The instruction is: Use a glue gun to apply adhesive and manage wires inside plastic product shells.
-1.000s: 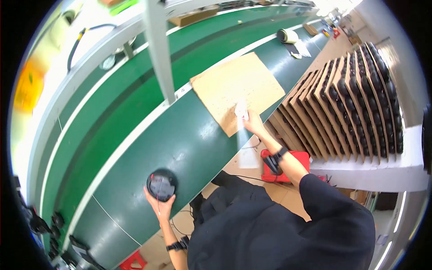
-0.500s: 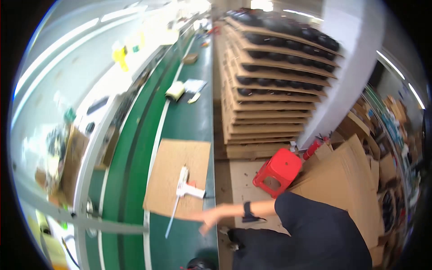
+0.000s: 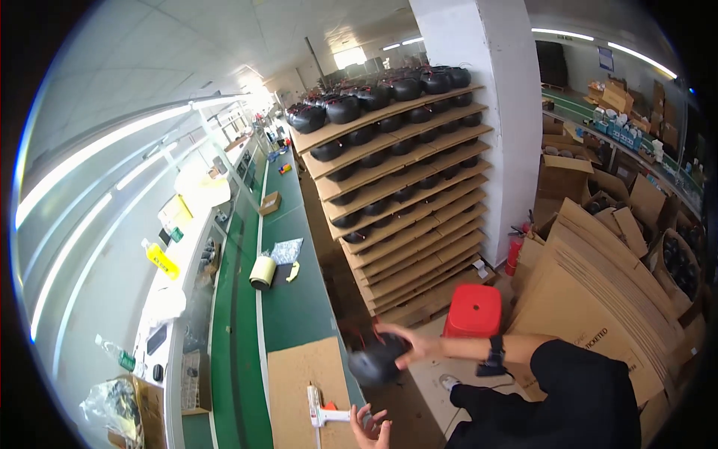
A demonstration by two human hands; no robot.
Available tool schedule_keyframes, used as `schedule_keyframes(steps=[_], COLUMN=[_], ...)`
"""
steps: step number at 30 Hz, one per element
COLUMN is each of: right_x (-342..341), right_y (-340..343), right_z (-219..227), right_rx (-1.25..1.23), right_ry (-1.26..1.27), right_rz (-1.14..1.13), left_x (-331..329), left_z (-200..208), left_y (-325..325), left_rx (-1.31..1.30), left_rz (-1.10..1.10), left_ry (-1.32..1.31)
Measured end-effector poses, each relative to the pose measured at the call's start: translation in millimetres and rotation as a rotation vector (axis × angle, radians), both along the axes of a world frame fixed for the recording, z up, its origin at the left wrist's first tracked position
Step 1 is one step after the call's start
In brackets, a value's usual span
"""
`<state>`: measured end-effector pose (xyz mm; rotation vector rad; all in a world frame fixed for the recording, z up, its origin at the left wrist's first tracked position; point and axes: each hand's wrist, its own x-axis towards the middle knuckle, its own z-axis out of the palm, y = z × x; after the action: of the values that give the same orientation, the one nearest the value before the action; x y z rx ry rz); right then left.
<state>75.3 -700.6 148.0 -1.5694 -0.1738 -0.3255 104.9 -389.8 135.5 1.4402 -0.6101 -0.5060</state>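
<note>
So, closest in, down at 6 o'clock, my left hand (image 3: 370,428) has its fingers spread and isn't gripping anything I can see. It's right by the handle of the white glue gun (image 3: 321,413), though I can't tell if the fingertips brush it. The gun lies on a cardboard sheet (image 3: 288,374) toward 7. If it's hot, a careless swipe could burn a finger or knock it round on the cardboard.

A bit farther, at 5, the right hand (image 3: 420,347) is clamped on a round black ball (image 3: 378,365), which sits around 6 by the edge of the green bench (image 3: 303,318). That's a one-handed hold on what looks like a smooth shell, so a loose grip or a bump on the edge could drop it on the floor.

Beyond that there's a red stool (image 3: 476,308) at 4, easy to clip with a foot. Past it, toward 12 to 1, the tall stack (image 3: 407,168) of boards and black balls might shift if anything's shoved in roughly.
</note>
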Motion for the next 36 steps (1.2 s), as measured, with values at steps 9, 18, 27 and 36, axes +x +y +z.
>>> schedule_keyframes(steps=[9, 18, 27, 36], right_x=[232.4, 349.0, 369.5, 223.3], right_y=[-292.3, -437.3, -461.0, -263.6], right_z=[294.7, 304.4, 317.4, 23.5], right_rx=[-0.637, -1.12, -1.164, -0.97], right_ry=[-0.509, -0.434, -0.649, -0.118], right_rz=[-0.953, -1.524, -1.465, -0.286], left_x=[4.3, -15.0, -37.9, -200.7], left_z=[-57.7, -67.7, -169.8, -296.3], left_y=[-85.7, -153.9, -112.4, -8.2], left_rx=[0.087, 0.073, 0.312, 0.8], left_rz=[0.323, 0.537, 0.708, 0.431], left_ry=[0.135, 0.229, 0.399, 1.146])
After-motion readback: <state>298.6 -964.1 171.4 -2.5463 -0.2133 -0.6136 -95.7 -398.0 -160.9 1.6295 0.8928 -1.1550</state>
